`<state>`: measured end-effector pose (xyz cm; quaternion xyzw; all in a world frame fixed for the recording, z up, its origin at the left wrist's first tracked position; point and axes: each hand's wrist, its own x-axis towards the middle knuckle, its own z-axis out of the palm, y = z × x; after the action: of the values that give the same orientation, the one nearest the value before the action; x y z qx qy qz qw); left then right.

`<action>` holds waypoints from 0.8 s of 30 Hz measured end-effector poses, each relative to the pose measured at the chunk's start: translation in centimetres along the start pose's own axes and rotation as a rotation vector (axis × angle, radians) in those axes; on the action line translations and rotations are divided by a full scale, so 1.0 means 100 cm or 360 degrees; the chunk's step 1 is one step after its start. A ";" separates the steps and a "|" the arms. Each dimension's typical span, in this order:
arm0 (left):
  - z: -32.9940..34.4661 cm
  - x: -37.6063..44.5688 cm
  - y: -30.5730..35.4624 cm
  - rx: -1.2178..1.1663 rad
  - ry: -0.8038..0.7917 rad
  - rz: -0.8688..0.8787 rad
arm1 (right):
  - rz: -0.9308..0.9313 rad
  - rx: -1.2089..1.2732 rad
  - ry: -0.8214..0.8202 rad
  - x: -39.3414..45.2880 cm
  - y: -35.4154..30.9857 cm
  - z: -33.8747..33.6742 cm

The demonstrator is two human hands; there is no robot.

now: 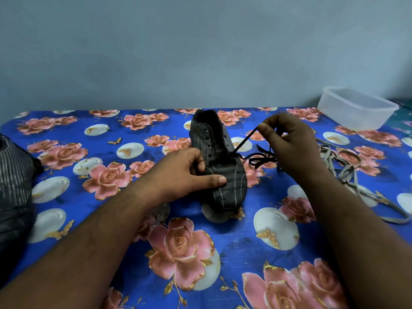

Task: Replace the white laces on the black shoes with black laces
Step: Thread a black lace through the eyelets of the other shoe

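A black striped shoe (217,157) lies in the middle of the table, toe towards me. My left hand (189,172) grips its toe end, thumb laid across the top. A black lace (244,141) runs taut from the lowest eyelets up to my right hand (287,141), which pinches it above and to the right of the shoe. More of the black lace lies looped on the cloth beside the shoe. The white laces (347,172) lie in a loose heap at the right.
A blue floral cloth (124,221) covers the table. The second black shoe (15,175) sits at the left edge, partly out of view. A clear plastic box (356,108) stands at the back right. A grey wall rises behind the table.
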<state>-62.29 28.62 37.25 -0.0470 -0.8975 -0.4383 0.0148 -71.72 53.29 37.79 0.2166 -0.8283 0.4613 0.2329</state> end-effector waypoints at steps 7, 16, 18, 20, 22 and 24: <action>0.006 -0.001 0.001 0.0083 0.0198 0.0288 | -0.0194 -0.0022 0.0050 -0.001 -0.008 0.002; 0.009 0.003 0.000 0.0008 0.0151 0.0260 | -0.0123 0.0068 0.0361 0.003 -0.006 0.003; 0.009 0.002 -0.001 -0.0034 0.0145 0.0276 | -0.0020 -0.0065 0.0234 0.003 0.002 0.007; 0.010 0.003 -0.001 -0.0091 0.0155 0.0289 | 0.0125 -0.0351 0.0024 0.001 0.007 0.010; 0.012 0.003 0.000 -0.0136 0.0184 0.0282 | 0.0080 -0.0440 -0.0100 -0.002 0.005 0.011; 0.014 0.004 0.001 -0.0098 0.0242 0.0297 | -0.0113 -0.0314 -0.0128 -0.004 -0.004 0.011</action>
<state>-62.63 29.80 36.43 -0.0974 -0.8715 -0.4648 0.1222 -71.43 52.22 37.31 0.2401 -0.8702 0.3600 0.2357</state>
